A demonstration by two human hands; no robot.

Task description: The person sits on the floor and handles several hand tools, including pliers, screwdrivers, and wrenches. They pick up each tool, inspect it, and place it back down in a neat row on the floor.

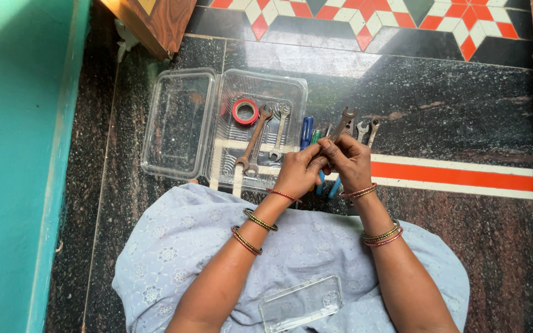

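Inside clear box (226, 169): red tape roll (245, 111), three wrenches (253, 140).

The floor (464, 111) is black stone speckled grey, crossed by an orange stripe (464, 177) edged white, with a border (365, 18) of red, white and dark green diamonds along its far edge. The wall (13, 154) is teal. The box (257, 132) is clear plastic; the tape (245, 111) in it is red. The spanners (251, 145) are rusty brown and grey. The screwdriver (306, 131) handle is blue. The dress (180, 246) is pale lilac, flower-embroidered. The bangles (382, 235) are red, green and gold.
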